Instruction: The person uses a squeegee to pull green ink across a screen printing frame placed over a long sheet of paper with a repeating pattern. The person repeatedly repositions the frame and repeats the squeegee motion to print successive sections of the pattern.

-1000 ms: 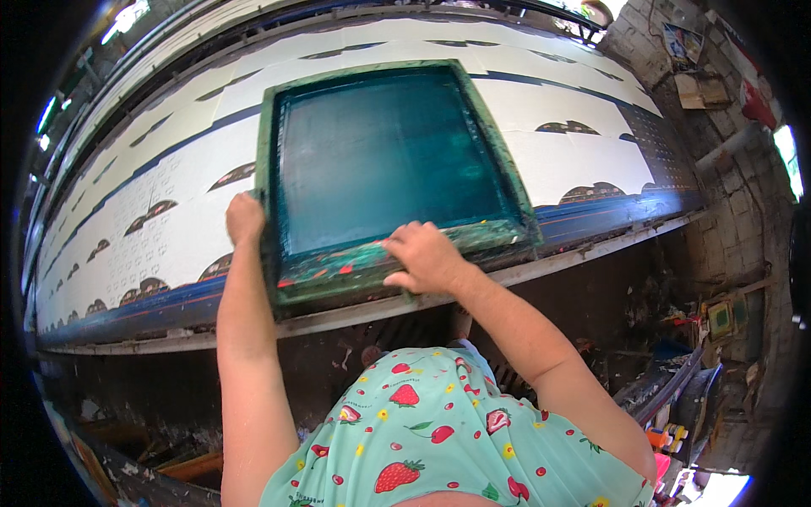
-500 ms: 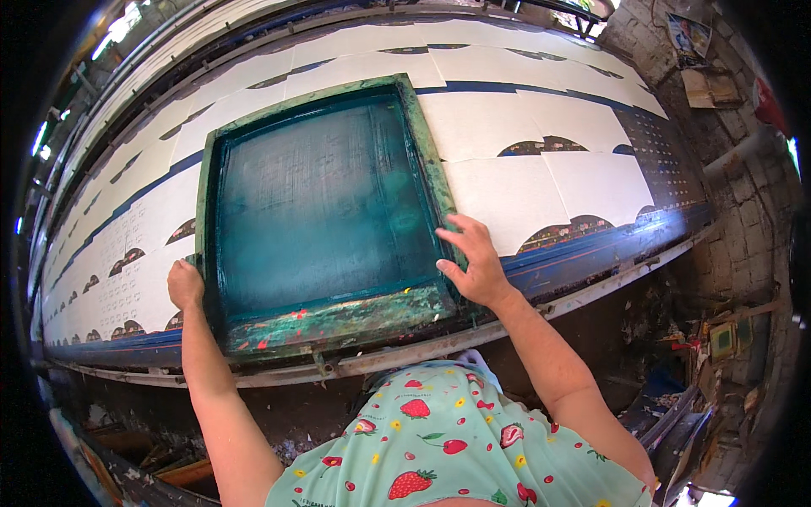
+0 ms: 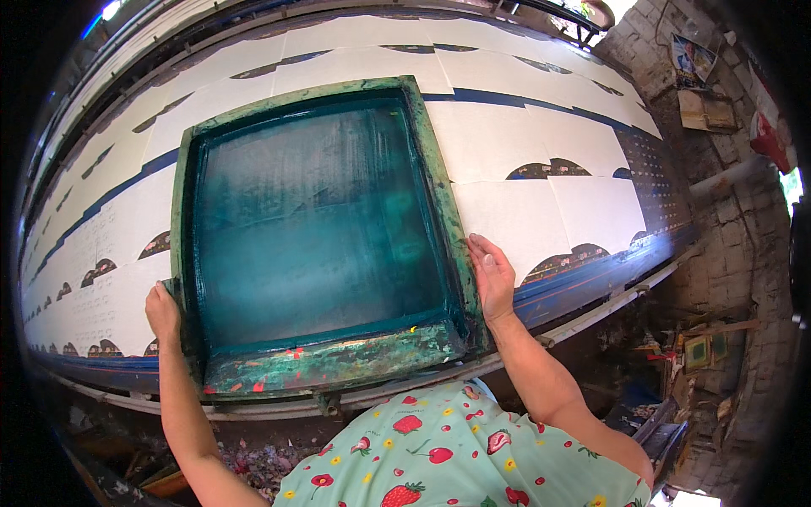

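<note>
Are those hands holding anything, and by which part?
The left hand grips the green frame by its left side; the right hand touches its right.

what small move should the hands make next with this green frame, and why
I'd probably curl the right hand more firmly onto the right side of the green frame: its fingers look fairly straight there, while the left hand is curled at the left side. A matching hold might steady the frame over the white sheets.
</note>
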`<action>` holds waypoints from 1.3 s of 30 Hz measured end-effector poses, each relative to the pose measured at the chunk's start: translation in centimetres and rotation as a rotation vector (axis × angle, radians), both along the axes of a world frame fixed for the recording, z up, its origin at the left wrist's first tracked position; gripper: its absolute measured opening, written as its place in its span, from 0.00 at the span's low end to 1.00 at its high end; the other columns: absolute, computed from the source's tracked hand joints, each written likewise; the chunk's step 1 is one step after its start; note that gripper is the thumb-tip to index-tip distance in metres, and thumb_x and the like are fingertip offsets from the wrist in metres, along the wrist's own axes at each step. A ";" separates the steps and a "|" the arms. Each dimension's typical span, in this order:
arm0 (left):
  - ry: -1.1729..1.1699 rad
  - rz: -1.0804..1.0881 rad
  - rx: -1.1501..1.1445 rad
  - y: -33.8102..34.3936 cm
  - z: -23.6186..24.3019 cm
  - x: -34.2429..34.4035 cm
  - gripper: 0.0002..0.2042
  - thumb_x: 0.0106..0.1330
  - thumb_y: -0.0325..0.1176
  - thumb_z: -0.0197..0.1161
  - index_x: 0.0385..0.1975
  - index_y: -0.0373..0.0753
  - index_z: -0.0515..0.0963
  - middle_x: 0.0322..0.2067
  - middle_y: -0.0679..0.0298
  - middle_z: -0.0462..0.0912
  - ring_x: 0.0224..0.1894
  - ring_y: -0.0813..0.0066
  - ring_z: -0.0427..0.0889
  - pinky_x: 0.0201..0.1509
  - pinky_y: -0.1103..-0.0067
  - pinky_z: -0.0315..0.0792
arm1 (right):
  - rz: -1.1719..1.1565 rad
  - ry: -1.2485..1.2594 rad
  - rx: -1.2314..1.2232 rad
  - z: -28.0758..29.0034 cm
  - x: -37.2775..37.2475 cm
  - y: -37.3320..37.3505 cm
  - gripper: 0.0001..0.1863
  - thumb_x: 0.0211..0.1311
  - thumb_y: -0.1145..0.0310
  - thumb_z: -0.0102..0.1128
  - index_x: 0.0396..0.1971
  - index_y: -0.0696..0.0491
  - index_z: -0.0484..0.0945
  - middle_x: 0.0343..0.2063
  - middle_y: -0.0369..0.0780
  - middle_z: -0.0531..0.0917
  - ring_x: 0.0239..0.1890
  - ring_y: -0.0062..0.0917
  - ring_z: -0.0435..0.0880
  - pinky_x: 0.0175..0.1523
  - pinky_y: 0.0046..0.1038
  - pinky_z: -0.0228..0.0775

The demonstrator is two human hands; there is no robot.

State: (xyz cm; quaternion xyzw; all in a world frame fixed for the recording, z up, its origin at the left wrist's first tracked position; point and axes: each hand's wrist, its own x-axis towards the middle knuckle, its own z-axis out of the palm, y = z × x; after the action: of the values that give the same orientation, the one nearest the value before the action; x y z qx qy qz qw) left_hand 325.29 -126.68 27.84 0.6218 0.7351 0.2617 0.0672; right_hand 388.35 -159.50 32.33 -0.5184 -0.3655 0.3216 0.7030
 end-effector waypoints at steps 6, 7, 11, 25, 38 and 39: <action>-0.182 -0.030 -0.005 0.8 -0.5 -1.4 0.40 0.87 0.63 0.46 0.40 0.23 0.86 0.38 0.37 0.89 0.42 0.40 0.87 0.51 0.54 0.76 | 0.096 0.213 0.079 4.5 -1.5 0.2 0.35 0.87 0.48 0.55 0.74 0.65 0.72 0.72 0.52 0.79 0.74 0.40 0.77 0.80 0.41 0.65; -0.258 -0.011 -0.067 1.5 -0.8 -3.7 0.40 0.87 0.64 0.47 0.38 0.24 0.87 0.34 0.43 0.89 0.37 0.48 0.86 0.47 0.57 0.76 | 0.117 0.262 0.077 5.2 -2.0 0.7 0.35 0.86 0.48 0.56 0.74 0.65 0.72 0.69 0.51 0.81 0.71 0.38 0.80 0.78 0.40 0.69; -0.519 0.055 -0.090 3.1 -1.6 -2.8 0.42 0.83 0.70 0.51 0.28 0.30 0.87 0.22 0.62 0.81 0.24 0.69 0.77 0.31 0.66 0.72 | 0.143 0.357 0.114 6.7 -0.8 0.4 0.36 0.84 0.45 0.60 0.75 0.60 0.73 0.62 0.47 0.85 0.62 0.32 0.84 0.70 0.38 0.75; -1.131 -0.047 -0.319 -9.1 15.0 23.8 0.41 0.74 0.78 0.56 0.32 0.38 0.88 0.28 0.61 0.90 0.30 0.67 0.88 0.42 0.72 0.83 | 0.192 -0.001 0.057 16.6 23.6 -6.6 0.37 0.85 0.49 0.51 0.78 0.64 0.69 0.74 0.53 0.76 0.73 0.37 0.76 0.81 0.41 0.65; -1.277 -0.101 -0.329 -22.8 19.8 61.0 0.35 0.78 0.70 0.59 0.37 0.37 0.87 0.35 0.58 0.91 0.38 0.66 0.88 0.48 0.69 0.82 | 0.143 -0.088 -0.105 16.8 61.2 -18.8 0.32 0.79 0.48 0.62 0.70 0.56 0.80 0.63 0.39 0.84 0.65 0.26 0.79 0.74 0.34 0.68; -1.298 -0.119 -0.338 -24.1 19.8 63.3 0.35 0.78 0.69 0.60 0.37 0.36 0.87 0.34 0.58 0.91 0.37 0.65 0.88 0.48 0.68 0.82 | 0.135 -0.060 -0.104 16.4 63.2 -19.5 0.30 0.79 0.48 0.62 0.69 0.55 0.81 0.62 0.38 0.84 0.65 0.26 0.80 0.74 0.34 0.68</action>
State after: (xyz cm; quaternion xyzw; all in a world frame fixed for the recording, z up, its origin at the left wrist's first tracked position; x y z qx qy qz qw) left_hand 388.56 -150.77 47.69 0.3589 0.5409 0.4594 0.6063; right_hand 451.60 -178.97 48.70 -0.5377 -0.4034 0.3711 0.6407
